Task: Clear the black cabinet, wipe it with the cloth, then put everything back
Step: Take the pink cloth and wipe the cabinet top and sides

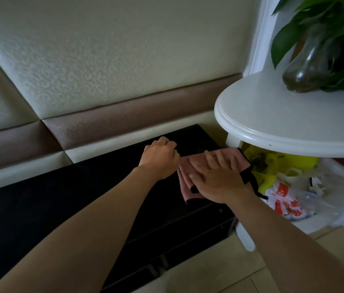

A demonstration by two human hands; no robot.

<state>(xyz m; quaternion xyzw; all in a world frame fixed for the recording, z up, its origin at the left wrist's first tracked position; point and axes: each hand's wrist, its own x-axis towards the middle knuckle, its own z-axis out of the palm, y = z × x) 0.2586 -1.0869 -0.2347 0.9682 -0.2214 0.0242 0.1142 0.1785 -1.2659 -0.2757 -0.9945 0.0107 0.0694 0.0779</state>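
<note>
Just under the right hand (219, 182), cloth (196, 163)

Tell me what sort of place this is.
Probably a room in a home: padded wall panels behind the low black cabinet, a white stand bearing a leafy plant, and plastic shopping bags below it.

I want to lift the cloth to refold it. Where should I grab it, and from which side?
Probably pinch the cloth at its near-left corner, coming from the front. It lies flat on the cabinet, the right hand covers its middle, and the white stand crowds its right end.
</note>
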